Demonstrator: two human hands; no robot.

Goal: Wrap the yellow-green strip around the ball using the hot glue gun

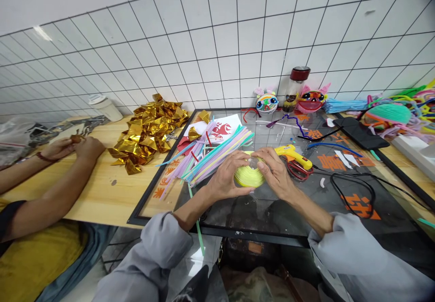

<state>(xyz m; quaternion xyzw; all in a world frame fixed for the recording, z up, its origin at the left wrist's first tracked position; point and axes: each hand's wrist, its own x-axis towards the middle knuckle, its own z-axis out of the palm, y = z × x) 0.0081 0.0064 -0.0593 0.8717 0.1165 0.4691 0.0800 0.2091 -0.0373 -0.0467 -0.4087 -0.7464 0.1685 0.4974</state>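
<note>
A round yellow piece wound in coils (249, 177), with something clear showing at its top, is held just above the dark board. My left hand (224, 175) grips it from the left, thumb below and fingers over the top. On the other side my right hand (277, 172) has its fingers closed on the upper right edge. Close by on the left lies a bundle of pastel pipe cleaners (217, 154). A yellow glue gun (295, 156) rests just beyond my right hand.
Another person's hands (79, 145) work at the left, beside a heap of gold folded paper (149, 129). Two decorated animal faces (267, 101) and a bottle (295, 91) stand by the tiled wall. A phone (362, 133) and a black cable (353, 202) lie at the right.
</note>
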